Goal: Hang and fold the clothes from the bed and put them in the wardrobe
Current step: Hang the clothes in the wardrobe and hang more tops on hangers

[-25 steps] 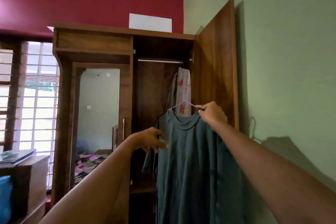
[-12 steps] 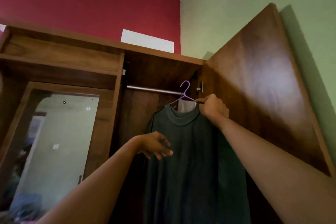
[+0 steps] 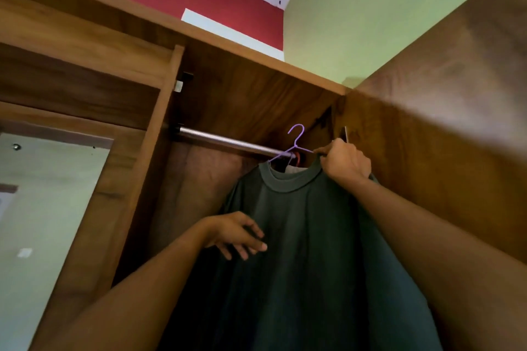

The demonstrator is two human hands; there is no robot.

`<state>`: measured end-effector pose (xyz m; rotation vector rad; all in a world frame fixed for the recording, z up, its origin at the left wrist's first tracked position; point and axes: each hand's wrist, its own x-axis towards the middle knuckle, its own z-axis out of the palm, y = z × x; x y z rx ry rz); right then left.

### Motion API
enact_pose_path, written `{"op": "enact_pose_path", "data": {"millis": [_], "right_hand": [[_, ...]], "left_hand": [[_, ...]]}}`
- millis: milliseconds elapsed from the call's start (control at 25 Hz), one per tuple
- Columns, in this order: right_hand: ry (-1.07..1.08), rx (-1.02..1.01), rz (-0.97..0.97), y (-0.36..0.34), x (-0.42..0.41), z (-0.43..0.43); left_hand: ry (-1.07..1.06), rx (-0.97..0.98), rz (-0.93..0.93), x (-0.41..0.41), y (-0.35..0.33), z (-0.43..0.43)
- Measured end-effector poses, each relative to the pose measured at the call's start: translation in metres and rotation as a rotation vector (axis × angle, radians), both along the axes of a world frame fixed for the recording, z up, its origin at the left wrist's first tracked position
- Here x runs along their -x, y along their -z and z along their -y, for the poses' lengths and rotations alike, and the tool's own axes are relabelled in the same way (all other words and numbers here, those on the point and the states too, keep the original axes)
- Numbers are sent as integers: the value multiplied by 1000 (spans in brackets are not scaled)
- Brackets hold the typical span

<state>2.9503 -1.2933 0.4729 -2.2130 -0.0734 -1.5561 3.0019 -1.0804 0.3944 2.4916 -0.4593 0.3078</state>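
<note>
A dark green T-shirt (image 3: 308,251) hangs on a purple hanger (image 3: 295,141), raised inside the open wooden wardrobe (image 3: 256,94). My right hand (image 3: 343,164) grips the hanger's right shoulder together with the shirt's collar edge. The hanger's hook sits level with the metal rail (image 3: 225,140), near the rail's right end; whether it rests on the rail is unclear. My left hand (image 3: 238,234) lies with relaxed, spread fingers against the shirt's chest on its left side. Behind the collar, a pale garment and a red hanger show on the rail.
The wardrobe's open door (image 3: 442,137) stands close on the right, just beyond my right hand. A mirror panel (image 3: 42,208) fills the wardrobe's left door. A white box (image 3: 228,31) lies on top of the wardrobe, against the red wall.
My right hand has lifted the hanger and shirt up to the rail's height, deeper into the wardrobe. My left hand stayed on the shirt's front. The view tilted upward.
</note>
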Motion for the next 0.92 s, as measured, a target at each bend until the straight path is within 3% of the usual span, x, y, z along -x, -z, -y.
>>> {"op": "enact_pose_path", "data": {"millis": [480,920], "right_hand": [[106,103,68,-28,-130,-36],[157,187,90,-19,-180,-45]], "left_hand": [[20,43,88,-131,-36,-22],[41,17,107,-170,-38,-14]]}}
